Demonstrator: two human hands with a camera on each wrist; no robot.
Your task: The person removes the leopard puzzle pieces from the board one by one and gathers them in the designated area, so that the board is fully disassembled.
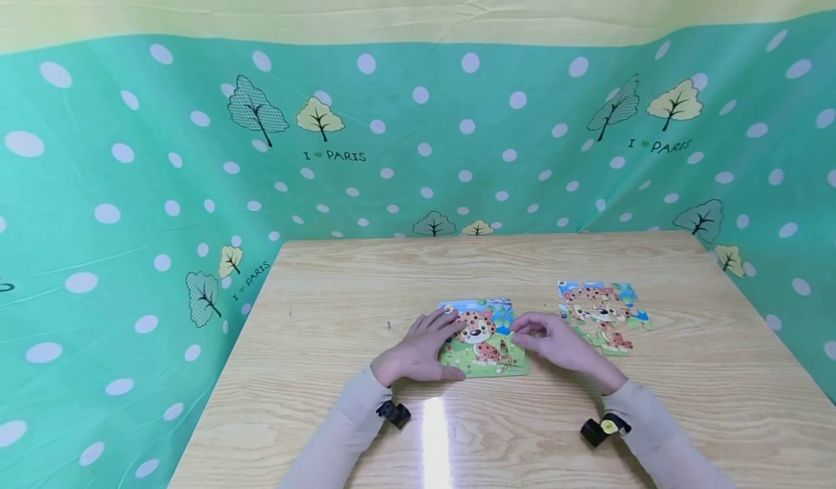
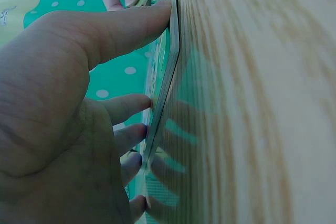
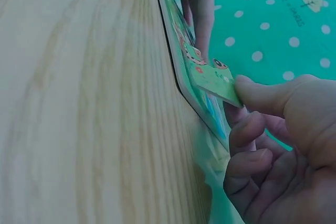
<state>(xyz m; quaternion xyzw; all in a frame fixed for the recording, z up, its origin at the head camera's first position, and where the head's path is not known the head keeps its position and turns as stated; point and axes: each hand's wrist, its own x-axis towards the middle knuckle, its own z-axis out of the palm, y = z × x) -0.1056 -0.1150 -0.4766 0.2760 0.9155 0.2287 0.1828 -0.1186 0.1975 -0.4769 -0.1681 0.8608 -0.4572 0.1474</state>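
A puzzle board (image 1: 483,369) with a spotted leopard cub picture lies flat on the wooden table. My left hand (image 1: 421,350) rests on its left side, fingers spread, thumb at the near edge. At the board's right side my right hand (image 1: 551,340) pinches a green puzzle piece (image 3: 218,83) between thumb and forefinger. The right wrist view has this piece tilted, one end raised off the board. Right of that hand lies a group of joined puzzle pieces (image 1: 591,307) with a similar leopard picture, its outline uneven. The right forearm stands near its lower edge.
The wooden table (image 1: 313,307) reaches back to a green dotted curtain (image 1: 444,133) that hangs behind and at both sides. A tiny dark speck (image 1: 389,324) shows left of the board. Light glares on the table (image 1: 435,438) in front.
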